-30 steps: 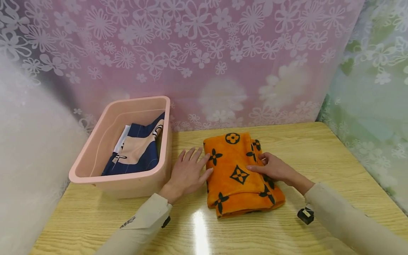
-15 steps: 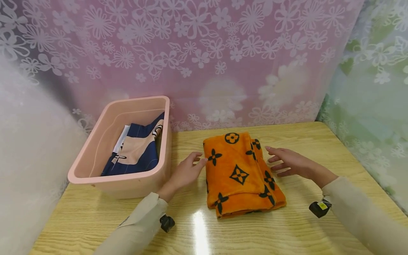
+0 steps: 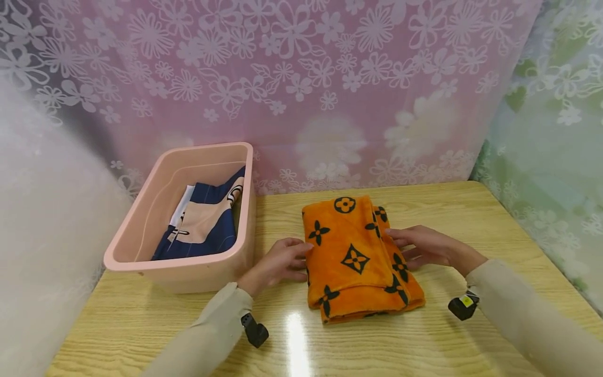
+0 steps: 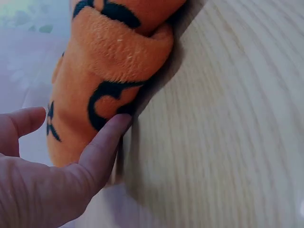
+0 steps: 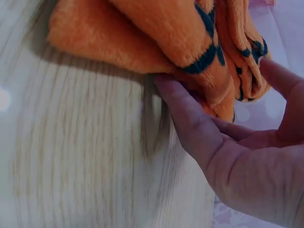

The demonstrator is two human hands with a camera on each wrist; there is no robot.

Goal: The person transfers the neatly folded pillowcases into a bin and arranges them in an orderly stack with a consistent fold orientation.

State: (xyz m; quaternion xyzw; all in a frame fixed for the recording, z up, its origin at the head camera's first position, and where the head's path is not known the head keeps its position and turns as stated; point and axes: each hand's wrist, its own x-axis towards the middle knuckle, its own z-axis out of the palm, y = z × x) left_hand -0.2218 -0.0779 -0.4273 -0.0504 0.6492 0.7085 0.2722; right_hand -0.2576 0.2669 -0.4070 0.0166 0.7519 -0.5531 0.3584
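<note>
A folded plush cloth, orange with dark flower and diamond motifs, lies on the table in the head view. My left hand is at its left edge. In the left wrist view, a fingertip of that hand touches the fold low on the side, while the thumb stands apart. At the opposite edge, my right hand has its fingers against the cloth. The right wrist view shows a fingertip at the cloth's lower edge by the tabletop, with the thumb near the upper layers.
Left of the cloth stands a pink plastic tub holding a folded navy and beige fabric. The wood-grain table backs onto a pink flowered curtain. Another pale green curtain hangs at the right.
Both hands first drew off the cloth, the left from lying flat beside it and the right from its right edge. They have since come back in to its two sides. The cloth stays put.
</note>
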